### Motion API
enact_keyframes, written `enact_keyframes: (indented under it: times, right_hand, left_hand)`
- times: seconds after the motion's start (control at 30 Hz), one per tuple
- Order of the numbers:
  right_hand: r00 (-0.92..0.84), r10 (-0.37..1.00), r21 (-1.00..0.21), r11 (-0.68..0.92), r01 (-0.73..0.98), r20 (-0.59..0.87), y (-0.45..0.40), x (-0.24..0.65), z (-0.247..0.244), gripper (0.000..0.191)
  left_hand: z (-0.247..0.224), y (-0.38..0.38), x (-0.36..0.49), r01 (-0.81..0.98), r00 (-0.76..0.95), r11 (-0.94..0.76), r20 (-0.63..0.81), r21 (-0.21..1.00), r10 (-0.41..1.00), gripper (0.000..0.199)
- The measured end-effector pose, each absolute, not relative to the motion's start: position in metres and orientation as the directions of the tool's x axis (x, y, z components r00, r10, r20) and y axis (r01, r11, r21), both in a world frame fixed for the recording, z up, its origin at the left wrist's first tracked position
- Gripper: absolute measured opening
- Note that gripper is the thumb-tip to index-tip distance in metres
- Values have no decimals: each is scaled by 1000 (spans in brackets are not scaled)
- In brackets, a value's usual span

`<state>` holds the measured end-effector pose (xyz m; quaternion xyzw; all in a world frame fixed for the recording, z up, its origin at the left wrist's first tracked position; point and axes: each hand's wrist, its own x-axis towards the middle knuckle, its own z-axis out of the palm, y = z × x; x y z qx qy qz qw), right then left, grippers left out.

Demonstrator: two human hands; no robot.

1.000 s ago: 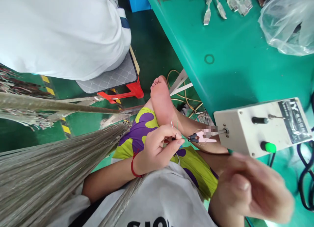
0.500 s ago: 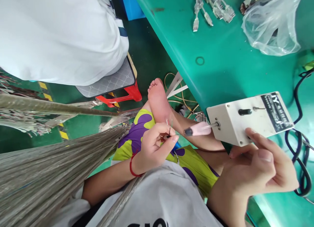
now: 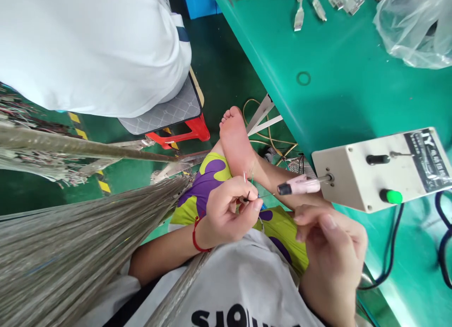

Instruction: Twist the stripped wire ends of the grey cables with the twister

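Observation:
My left hand (image 3: 231, 209) pinches a few thin wires (image 3: 247, 195) between thumb and forefinger, above my lap. White, green and black strands poke out past the fingertips. Just to the right of them is the dark tip of a pinkish rotating head (image 3: 300, 186) on a metal shaft, which comes out of a white machine box (image 3: 339, 176). My right hand (image 3: 332, 247) hovers below that head, fingers loosely bent, with nothing visible in it. A green button (image 3: 392, 196) shows on the box, beside a black knob (image 3: 377, 159).
The box stands on a green table (image 3: 335, 106) with cables bearing USB plugs (image 3: 299, 19) and a clear plastic bag (image 3: 416, 30). A bundle of long grey cables (image 3: 88, 242) hangs at left. A person in white (image 3: 92, 49) sits on a red stool (image 3: 192, 131).
My right hand has come off the box's front and moved left, uncovering the green button. My left hand keeps its pinch on the wires. The view has shifted slightly.

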<state>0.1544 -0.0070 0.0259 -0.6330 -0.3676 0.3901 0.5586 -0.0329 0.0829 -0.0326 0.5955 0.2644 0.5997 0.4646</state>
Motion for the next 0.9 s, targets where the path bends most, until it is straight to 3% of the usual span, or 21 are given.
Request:
enact_keyframes:
  times: [0.13,0.23,0.37,0.57,0.9]
  right_hand:
    - [249,930,-958,-286,32,-269,9,162,23,27]
    - [173,947,-960,-255,-115,-272,25,165,20,26]
    - [176,950,-934,-197,-297,-256,39,159,21,49]
    - [156,956,-846,-135,-517,-248,43,143,20,44]
    - [203,954,-831,-74,-552,-219,55,132,2,38]
  left_hand:
    - [-31,84,-33,-226,144,-435,471,872,870,15]
    - [-30,84,-33,-212,144,-431,464,877,874,16]
    - [-29,86,-33,-203,144,-432,463,879,875,18]
    - [-31,88,-30,-236,151,-422,462,875,874,19]
    - [-33,89,-26,-258,175,-388,438,885,882,14]
